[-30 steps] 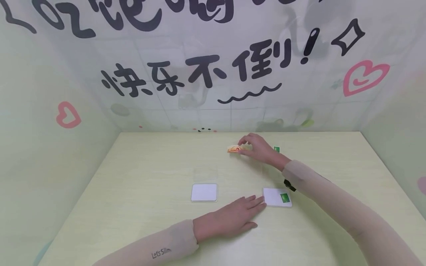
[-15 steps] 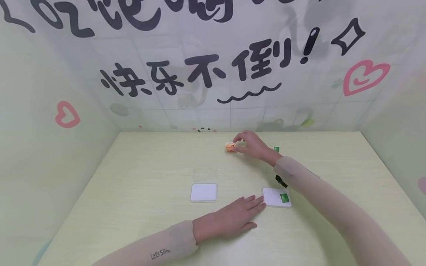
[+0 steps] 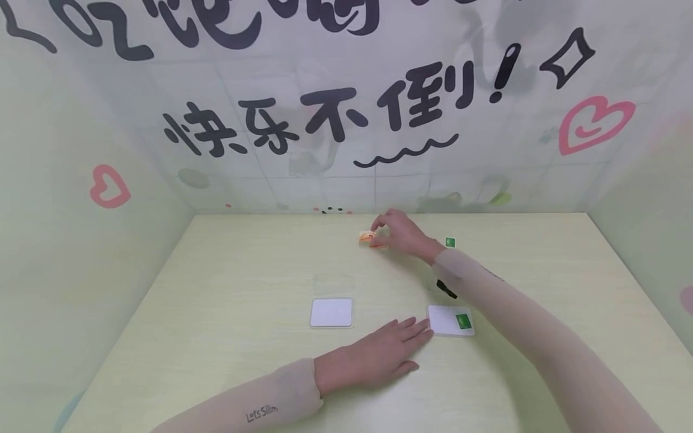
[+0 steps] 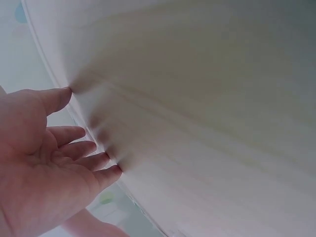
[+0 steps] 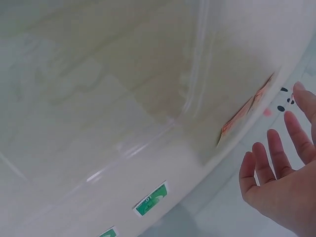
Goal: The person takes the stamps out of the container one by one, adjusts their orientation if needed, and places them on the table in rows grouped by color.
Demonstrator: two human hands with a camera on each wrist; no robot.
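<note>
An orange-and-white picture piece (image 3: 366,237) lies near the back edge of the table. My right hand (image 3: 399,233) is just right of it, thumb and forefinger apart and curving toward it. In the right wrist view the orange piece (image 5: 247,109) lies on the tabletop, and the fingers spread beside it with nothing between them. My left hand (image 3: 379,352) rests flat on the table, its fingertips at the left edge of a white card (image 3: 443,320). A green picture piece (image 3: 463,321) lies on that card's right part. The left wrist view shows the left fingers (image 4: 106,180) extended against the tabletop.
A second white card (image 3: 331,313) lies to the left, with a faint clear rectangle (image 3: 333,283) behind it. Another green piece (image 3: 450,242) lies behind the right forearm. Printed walls (image 3: 373,192) enclose the light wood-look table (image 3: 227,288) at the back and sides.
The right hand has moved left and slightly back along the rear of the table, and the orange piece has shifted the same way. The left hand has stayed in place.
</note>
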